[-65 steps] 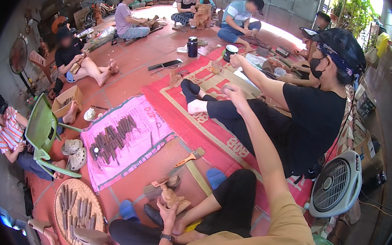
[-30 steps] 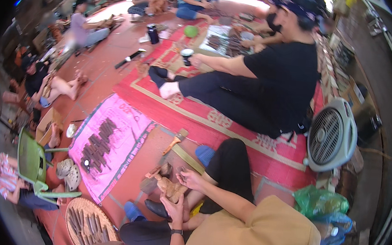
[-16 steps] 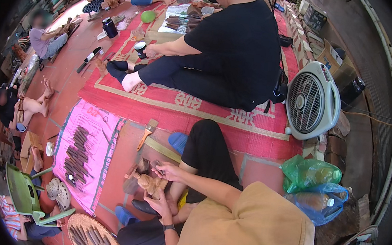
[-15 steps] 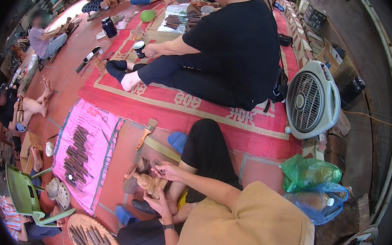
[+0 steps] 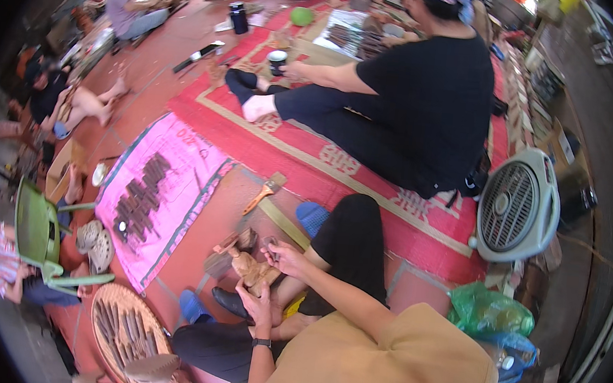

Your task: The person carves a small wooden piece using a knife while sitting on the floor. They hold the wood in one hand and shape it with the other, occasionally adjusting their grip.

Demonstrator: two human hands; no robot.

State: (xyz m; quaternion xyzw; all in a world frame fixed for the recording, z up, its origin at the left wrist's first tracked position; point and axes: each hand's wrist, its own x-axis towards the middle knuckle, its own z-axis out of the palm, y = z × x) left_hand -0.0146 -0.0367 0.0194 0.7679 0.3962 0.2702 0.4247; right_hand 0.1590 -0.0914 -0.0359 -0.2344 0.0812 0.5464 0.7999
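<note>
My left hand [image 5: 258, 305], a dark band on its wrist, grips a pale brown wood carving [image 5: 250, 268] from below; its fine shape is too small to tell. Just beside the carving, my right hand [image 5: 284, 258] is closed around a small, dark greyish thing that I cannot make out. Dark wooden pieces [image 5: 220, 264] lie on the tiles beyond the carving. A paintbrush [image 5: 264, 193] with an orange handle rests farther off, by the mat's edge.
A pink cloth [image 5: 163, 241] with several chisel-like tools lies left; a round wicker tray [image 5: 101, 303] holds more. A person in black [image 5: 432, 93] sits on the red mat [image 5: 288, 146], holding a cup [image 5: 277, 60]. A fan [image 5: 517, 203] and green bag [image 5: 489, 310] stand right.
My head view has shifted, so the mat, cloth and fan sit farther right or higher or lower in the picture. Both hands stay at the carving, the right one still close beside it.
</note>
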